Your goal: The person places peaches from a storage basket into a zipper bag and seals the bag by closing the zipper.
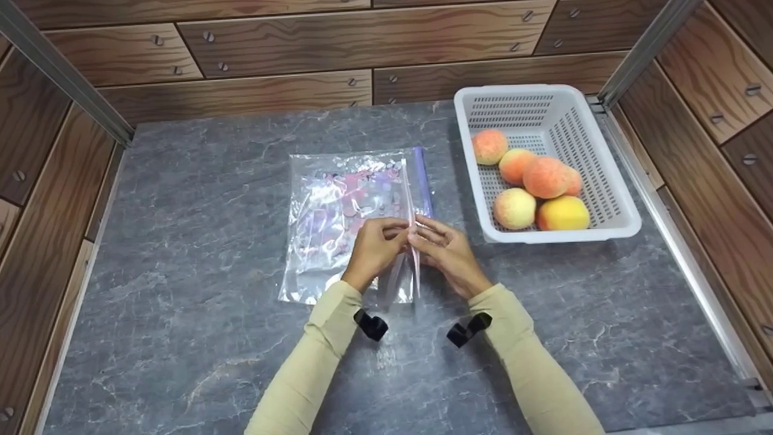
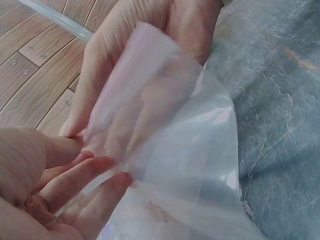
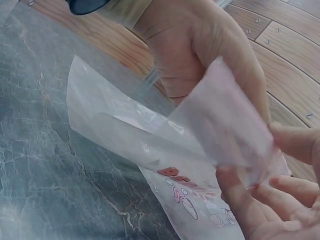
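A clear plastic zip bag (image 1: 314, 241) printed with pink and purple figures lies on the grey marbled table, its pinkish zip edge (image 1: 407, 187) raised on the right side. My left hand (image 1: 375, 249) pinches that edge between thumb and fingers. Directly opposite, my right hand (image 1: 450, 254) pinches the same edge, fingertips close to the left ones. In the left wrist view the bag's mouth strip (image 2: 142, 65) stands up between both hands. The right wrist view shows its film (image 3: 120, 125) bending away from the fingers. Whether the mouth is parted cannot be seen.
A white slotted basket (image 1: 610, 175) stands at the back right, holding several peaches (image 1: 545, 177) and a yellow-red fruit (image 1: 563, 213). A purple strip (image 1: 423, 181) lies just right of the bag's edge. Wood-patterned walls (image 1: 290, 48) border the table (image 1: 199, 241).
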The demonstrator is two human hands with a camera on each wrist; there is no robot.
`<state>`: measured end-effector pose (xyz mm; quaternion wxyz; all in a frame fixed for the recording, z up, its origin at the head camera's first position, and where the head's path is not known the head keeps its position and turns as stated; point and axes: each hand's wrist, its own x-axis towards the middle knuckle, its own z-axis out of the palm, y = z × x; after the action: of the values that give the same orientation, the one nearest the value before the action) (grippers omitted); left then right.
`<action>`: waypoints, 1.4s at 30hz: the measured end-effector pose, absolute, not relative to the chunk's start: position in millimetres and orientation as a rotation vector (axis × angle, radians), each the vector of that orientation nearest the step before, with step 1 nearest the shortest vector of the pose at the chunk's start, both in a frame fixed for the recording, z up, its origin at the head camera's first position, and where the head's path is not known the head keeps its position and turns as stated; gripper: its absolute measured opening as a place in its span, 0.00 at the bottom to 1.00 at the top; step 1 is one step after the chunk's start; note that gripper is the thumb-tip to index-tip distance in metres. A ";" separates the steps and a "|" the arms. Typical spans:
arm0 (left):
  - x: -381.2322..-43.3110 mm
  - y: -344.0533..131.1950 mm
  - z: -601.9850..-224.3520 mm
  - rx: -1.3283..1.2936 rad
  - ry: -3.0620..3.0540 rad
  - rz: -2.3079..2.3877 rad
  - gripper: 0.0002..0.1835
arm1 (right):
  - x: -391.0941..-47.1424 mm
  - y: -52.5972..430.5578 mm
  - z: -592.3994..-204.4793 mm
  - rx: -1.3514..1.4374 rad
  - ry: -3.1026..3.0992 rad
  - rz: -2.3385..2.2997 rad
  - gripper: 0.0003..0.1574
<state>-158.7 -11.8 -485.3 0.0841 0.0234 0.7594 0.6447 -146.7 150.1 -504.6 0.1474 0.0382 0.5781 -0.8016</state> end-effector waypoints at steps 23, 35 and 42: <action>-157.7 -15.2 -487.8 0.024 2.641 1.623 0.05 | -146.3 146.8 -505.9 0.127 1.642 -2.306 0.31; -150.6 -5.0 -492.4 0.332 2.960 1.325 0.11 | -143.6 134.4 -509.2 0.120 2.096 -2.211 0.23; -153.7 -9.0 -493.4 0.377 3.042 1.339 0.03 | -144.0 133.5 -510.9 0.104 2.258 -2.202 0.17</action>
<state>-153.7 -9.0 -493.4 -0.1018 0.1122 0.9047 0.3982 -144.0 133.5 -510.9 -0.0070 0.0331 0.7155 -0.6978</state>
